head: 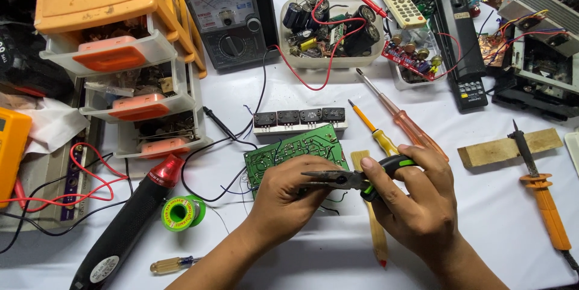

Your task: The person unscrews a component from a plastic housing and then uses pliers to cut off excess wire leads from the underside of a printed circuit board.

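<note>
Hands: right hand (416,196) grips pliers (350,178) by the handles; left hand (289,190) is curled at the pliers' tips, contents hidden.
Board: green circuit board (295,151) lies centre frame, just beyond the left hand.
Nearby: solder reel (181,211) lower left; soldering iron (540,187) right.

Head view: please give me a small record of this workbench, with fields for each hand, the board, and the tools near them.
right hand: holds needle-nose pliers by the green and black handles
left hand: fingers at the tip of the pliers, over the board
board: green circuit board, flat on the white table, partly hidden by the left hand
near right: two screwdrivers, soldering iron resting on a wood block
near left: solder spool, black heat gun
</note>
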